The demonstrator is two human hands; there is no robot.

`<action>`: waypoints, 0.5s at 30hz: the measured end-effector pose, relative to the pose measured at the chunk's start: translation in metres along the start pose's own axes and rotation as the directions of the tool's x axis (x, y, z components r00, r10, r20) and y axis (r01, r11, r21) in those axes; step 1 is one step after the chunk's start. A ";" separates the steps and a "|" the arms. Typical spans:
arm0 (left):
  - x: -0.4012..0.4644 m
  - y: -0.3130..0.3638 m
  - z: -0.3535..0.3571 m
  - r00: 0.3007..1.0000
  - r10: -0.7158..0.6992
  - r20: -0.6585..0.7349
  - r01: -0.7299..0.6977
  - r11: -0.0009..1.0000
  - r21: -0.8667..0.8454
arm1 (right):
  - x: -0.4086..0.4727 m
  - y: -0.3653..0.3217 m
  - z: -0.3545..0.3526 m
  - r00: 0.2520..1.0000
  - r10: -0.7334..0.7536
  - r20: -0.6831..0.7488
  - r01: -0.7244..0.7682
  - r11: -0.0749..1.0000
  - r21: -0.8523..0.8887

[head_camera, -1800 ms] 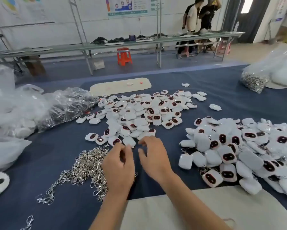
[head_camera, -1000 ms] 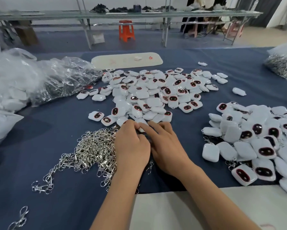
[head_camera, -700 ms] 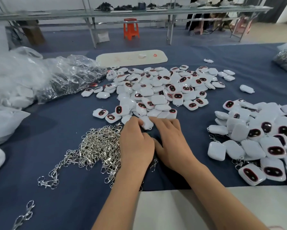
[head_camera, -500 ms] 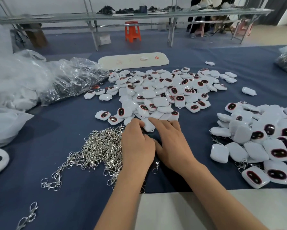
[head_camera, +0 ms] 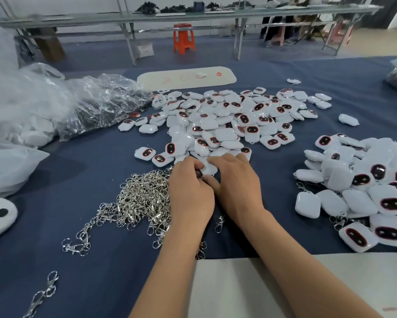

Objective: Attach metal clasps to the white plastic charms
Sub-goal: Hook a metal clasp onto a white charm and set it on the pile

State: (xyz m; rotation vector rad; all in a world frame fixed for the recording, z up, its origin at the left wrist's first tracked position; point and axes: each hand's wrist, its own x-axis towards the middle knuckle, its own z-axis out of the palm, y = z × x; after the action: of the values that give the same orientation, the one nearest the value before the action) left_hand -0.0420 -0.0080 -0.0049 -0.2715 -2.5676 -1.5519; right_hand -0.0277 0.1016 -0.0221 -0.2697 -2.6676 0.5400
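Charm (head_camera: 208, 168), white and plastic, is pinched between the curled fingers of the left hand (head_camera: 189, 193) and right hand (head_camera: 237, 187) at the near edge of the loose charm pile (head_camera: 227, 120). The clasp (head_camera: 219, 222) dangling below could be snagged by the tangled clasp heap (head_camera: 142, 198) just beside and pulled free.

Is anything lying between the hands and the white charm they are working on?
Nothing visible does. The left hand and right hand both already touch the white charm at the near edge of the middle pile, beside the heap of metal clasps.
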 end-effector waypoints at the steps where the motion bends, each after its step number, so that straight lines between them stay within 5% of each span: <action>1: 0.000 0.000 0.000 1.000 0.007 -0.001 -0.007 1.000 -0.003 | 0.000 0.001 0.000 1.000 -0.006 -0.005 0.006 1.000 0.001; 5: 0.002 -0.003 -0.003 0.989 0.147 0.011 -0.147 0.986 0.081 | -0.006 0.010 -0.005 0.997 0.038 -0.071 -0.026 0.986 0.167; 10: 0.003 -0.006 0.000 0.903 0.319 0.289 -0.405 0.856 0.321 | -0.017 0.024 -0.028 0.994 0.103 -0.039 -0.081 0.920 0.383; 15: 0.004 -0.015 0.001 0.914 0.308 0.264 -0.396 0.819 0.415 | -0.037 0.026 -0.051 0.944 -0.201 0.261 0.097 0.927 0.363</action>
State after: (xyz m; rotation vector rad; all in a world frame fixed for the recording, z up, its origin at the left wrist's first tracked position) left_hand -0.0492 -0.0138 -0.0173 -0.8155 -2.7164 -0.7876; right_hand 0.0299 0.1316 -0.0029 0.1305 -2.7726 1.0548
